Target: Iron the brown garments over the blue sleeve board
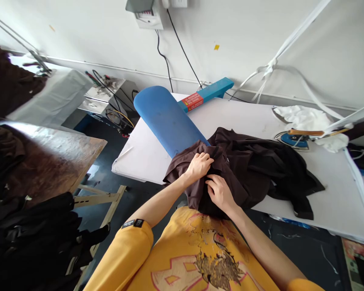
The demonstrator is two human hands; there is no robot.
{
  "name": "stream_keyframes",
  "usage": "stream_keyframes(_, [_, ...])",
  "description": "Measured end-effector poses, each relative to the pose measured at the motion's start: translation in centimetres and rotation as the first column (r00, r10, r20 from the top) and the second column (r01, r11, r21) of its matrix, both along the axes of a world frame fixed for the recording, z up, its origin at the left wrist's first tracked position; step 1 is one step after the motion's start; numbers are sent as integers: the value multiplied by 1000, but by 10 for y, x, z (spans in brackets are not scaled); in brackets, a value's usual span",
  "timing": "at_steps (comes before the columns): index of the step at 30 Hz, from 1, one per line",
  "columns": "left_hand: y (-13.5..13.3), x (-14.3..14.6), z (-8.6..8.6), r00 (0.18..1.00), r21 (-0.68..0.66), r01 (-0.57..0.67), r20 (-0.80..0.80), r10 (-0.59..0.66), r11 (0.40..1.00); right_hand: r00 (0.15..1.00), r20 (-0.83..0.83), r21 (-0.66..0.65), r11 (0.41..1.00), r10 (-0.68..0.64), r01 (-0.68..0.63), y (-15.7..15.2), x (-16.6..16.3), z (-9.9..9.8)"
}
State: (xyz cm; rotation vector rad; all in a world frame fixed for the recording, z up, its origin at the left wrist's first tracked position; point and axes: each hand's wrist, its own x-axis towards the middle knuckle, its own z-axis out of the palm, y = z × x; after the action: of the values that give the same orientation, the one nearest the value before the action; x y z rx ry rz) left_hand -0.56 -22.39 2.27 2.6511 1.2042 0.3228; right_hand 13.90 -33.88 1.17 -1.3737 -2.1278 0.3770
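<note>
A dark brown garment (245, 161) lies bunched over the near end of a blue padded pressing arm (170, 117) and spreads to the right across the white table. My left hand (200, 165) rests on top of the cloth with its fingers curled into a fold. Just below and to the right, my right hand (220, 192) has its fingers bent against the same garment, pinching the fabric near its edge. The fingertips of both hands are partly sunk in the cloth.
An iron (293, 140) stands on the right of the white table (245, 111), beside a crumpled white cloth (309, 119). Behind the pad runs a teal beam (212, 91) with a red label. A brown-topped table (57, 157) and dark clothes (39, 238) are on the left.
</note>
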Motion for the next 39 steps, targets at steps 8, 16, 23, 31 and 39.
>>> stream_keyframes(8, [-27,-26,-29,989,135,145,3,-147,980,973,-161,110,977,-165,183,2,21,5])
stream_keyframes(16, [-53,-47,-42,978,169,206,-28,-205,964,972,187,72,989,-144,132,36,9,-14])
stream_keyframes(23, [-36,-43,-22,991,145,75,98,-90,987,928,348,14,990,-134,138,17,5,-22])
stream_keyframes(31, [-22,-34,-28,976,87,218,-12,-218,972,939,329,8,994,-105,108,10,6,-21])
stream_keyframes(39, [-16,-53,-39,939,94,339,26,-343,936,944,241,121,972,-227,203,-15,15,-29])
